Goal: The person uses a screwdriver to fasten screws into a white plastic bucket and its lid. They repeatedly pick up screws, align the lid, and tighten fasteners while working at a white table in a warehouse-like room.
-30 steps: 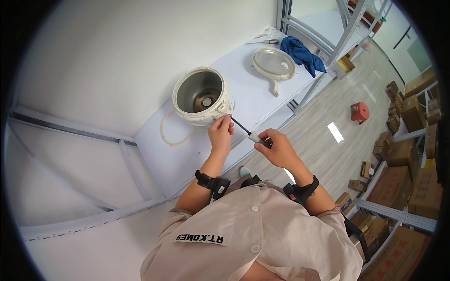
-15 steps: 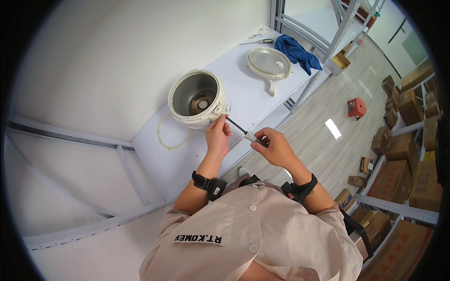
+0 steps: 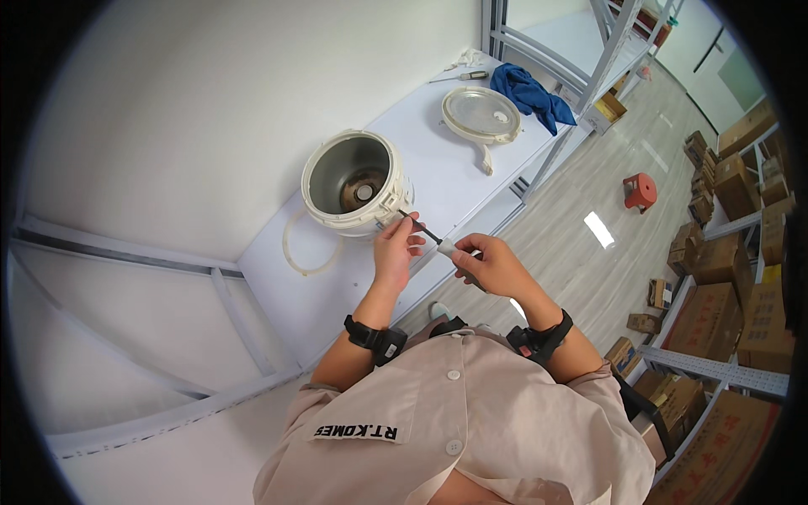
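Note:
An open white rice cooker body (image 3: 356, 181) with a bare metal inside stands on the white table (image 3: 438, 181). My left hand (image 3: 396, 251) rests its fingers against the cooker's near lower side. My right hand (image 3: 492, 268) grips a screwdriver (image 3: 431, 236) by its pale handle. Its dark shaft points at the cooker's side, right by my left fingertips. Both wrists wear black bands.
A white ring seal (image 3: 308, 246) lies left of the cooker. The cooker's lid (image 3: 481, 115) lies farther along the table, beside a blue cloth (image 3: 527, 89) and a small tool (image 3: 461, 77). Metal shelving (image 3: 589, 42), cardboard boxes (image 3: 728, 252) and a red stool (image 3: 640, 190) stand on the floor at right.
Both hands stay at the cooker's side with the screwdriver tip against it. The view has shifted slightly; no clear movement of the objects.

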A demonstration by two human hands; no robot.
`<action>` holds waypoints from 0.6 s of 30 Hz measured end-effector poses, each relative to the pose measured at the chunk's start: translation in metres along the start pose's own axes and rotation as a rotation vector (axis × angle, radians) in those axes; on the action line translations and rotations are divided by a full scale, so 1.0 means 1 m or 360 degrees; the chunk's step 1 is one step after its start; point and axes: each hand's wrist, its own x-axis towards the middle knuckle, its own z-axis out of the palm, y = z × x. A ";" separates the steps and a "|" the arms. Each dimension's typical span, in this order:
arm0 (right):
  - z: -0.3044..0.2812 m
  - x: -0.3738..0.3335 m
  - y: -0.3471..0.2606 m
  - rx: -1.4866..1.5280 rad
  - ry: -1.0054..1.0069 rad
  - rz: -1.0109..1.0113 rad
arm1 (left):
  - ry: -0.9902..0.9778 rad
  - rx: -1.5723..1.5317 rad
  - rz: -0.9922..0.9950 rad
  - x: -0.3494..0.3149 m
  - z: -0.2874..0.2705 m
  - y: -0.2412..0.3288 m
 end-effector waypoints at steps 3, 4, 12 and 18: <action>-0.004 0.005 0.005 0.0171 -0.0119 0.0112 | -0.0022 0.0079 0.0035 0.000 0.001 -0.002; -0.005 0.006 0.005 0.0247 -0.0150 0.0138 | -0.0038 0.0087 0.0052 0.003 -0.002 -0.006; -0.002 -0.016 -0.003 -0.0536 -0.0045 -0.0319 | 0.0024 0.0015 0.0090 0.009 -0.004 -0.014; -0.005 -0.024 -0.005 -0.0631 0.0083 -0.0255 | 0.0142 -0.0006 0.0065 0.014 -0.004 -0.021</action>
